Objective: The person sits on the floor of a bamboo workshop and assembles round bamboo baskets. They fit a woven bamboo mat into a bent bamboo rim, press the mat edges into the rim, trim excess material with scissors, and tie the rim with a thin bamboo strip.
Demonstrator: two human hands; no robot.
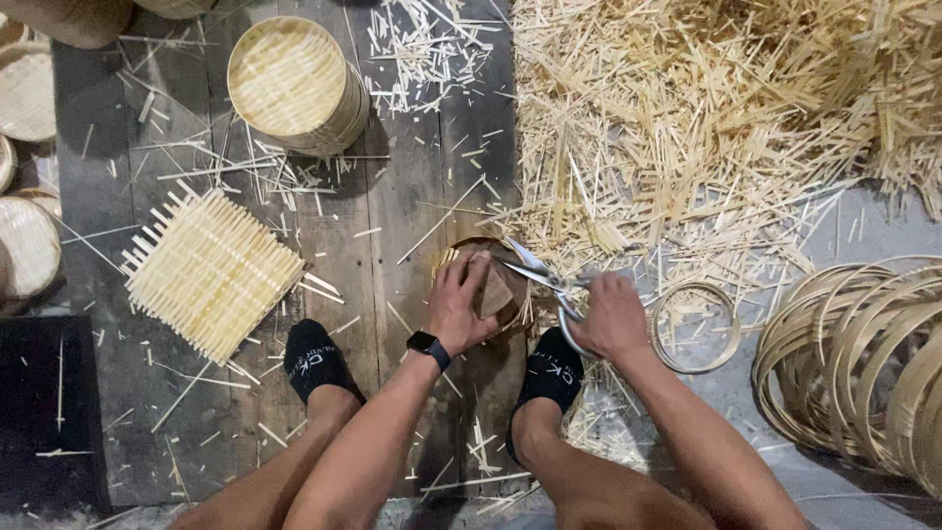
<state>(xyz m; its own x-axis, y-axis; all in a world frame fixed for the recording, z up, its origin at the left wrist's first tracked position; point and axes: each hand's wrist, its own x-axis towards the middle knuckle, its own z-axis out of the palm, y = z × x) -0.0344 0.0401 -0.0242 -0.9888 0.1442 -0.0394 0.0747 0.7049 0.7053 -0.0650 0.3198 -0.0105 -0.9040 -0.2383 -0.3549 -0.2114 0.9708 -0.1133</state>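
My left hand (457,302) presses a small wooden block (494,291) down onto a round woven bamboo piece (469,247) on the plank floor. A black watch is on that wrist. My right hand (612,316) grips metal scissors (548,279), whose open blades point left at the round piece's edge, where bamboo strip ends stick out. Both my feet, in black socks, rest just below the work.
A square woven bamboo mat (210,272) lies to the left. A stack of round bamboo trays (294,82) stands at the top. A big heap of bamboo offcuts (706,108) fills the upper right. Bamboo rings (863,353) lean at the right, with one loose ring (696,327).
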